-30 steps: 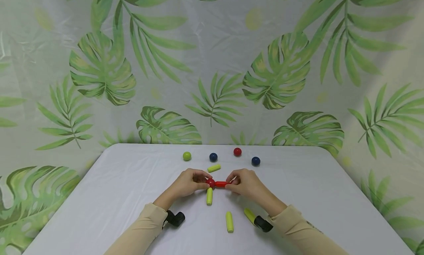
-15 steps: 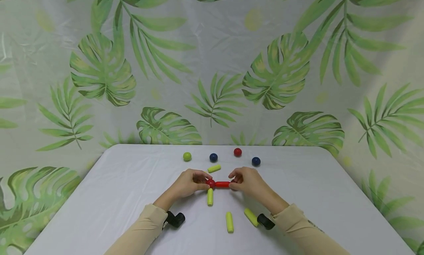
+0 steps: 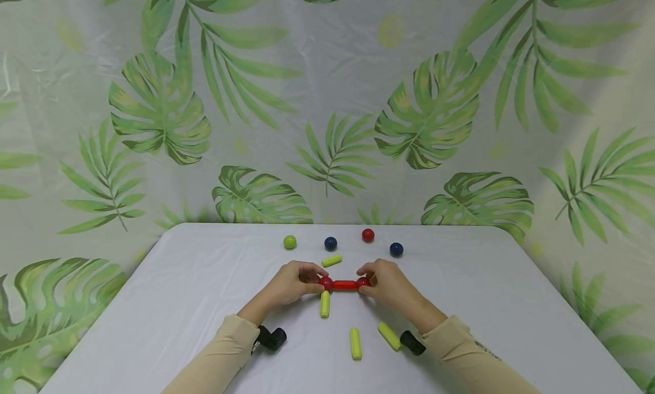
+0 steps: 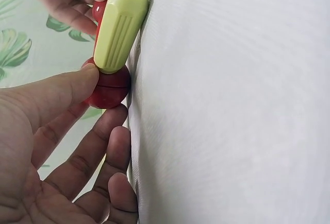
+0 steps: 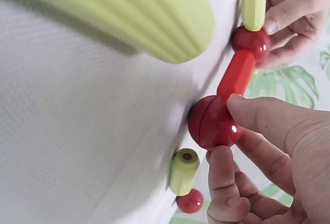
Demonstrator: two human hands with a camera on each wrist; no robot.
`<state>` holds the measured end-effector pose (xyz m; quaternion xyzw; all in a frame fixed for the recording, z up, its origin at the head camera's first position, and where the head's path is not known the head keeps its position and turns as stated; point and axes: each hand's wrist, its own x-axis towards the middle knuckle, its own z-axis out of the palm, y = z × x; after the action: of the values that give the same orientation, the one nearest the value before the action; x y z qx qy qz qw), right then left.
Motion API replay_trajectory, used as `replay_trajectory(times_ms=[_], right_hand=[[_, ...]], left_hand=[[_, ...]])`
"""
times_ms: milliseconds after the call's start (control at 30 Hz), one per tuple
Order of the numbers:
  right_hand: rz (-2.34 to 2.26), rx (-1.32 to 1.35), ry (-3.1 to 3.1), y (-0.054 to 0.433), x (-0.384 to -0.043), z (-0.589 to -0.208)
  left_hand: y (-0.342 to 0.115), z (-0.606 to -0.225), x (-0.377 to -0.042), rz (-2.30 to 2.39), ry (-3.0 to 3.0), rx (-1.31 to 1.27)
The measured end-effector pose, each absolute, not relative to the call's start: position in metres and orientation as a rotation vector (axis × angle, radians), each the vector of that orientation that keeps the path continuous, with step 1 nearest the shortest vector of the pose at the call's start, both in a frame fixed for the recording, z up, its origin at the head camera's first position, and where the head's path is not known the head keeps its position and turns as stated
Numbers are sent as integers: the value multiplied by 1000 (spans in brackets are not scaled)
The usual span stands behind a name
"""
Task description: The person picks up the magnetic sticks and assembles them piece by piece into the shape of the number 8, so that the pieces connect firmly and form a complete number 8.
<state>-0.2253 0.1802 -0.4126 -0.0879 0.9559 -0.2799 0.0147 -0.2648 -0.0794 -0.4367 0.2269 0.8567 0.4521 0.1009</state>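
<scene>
My left hand pinches a glossy red ball between thumb and fingers. From that ball a red faceted rod runs right to a second red ball, which my right hand holds between thumb and fingertips. A yellow-green ribbed rod touches the left ball and points toward me in the head view. Its free end has a small round metal disc. Ball, rod and ball lie in one straight line, low over the white tabletop.
Behind the hands are a green ball, two dark blue balls, another red ball and a short yellow-green rod. Two more yellow-green rods lie in front. Black wrist cameras hang near both sleeves. A leaf-patterned cloth stands behind the table.
My right hand has shifted slightly right along the red rod, and the right-hand red ball now shows between its fingers. The left hand stays in place.
</scene>
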Motion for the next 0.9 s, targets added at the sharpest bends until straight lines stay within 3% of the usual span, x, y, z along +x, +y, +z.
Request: replay_trajectory(times_ms=[900], right_hand=[[-872,-266,2966,180,-223,-415]], left_hand=[[-101,-418,-271,1291,2622,659]])
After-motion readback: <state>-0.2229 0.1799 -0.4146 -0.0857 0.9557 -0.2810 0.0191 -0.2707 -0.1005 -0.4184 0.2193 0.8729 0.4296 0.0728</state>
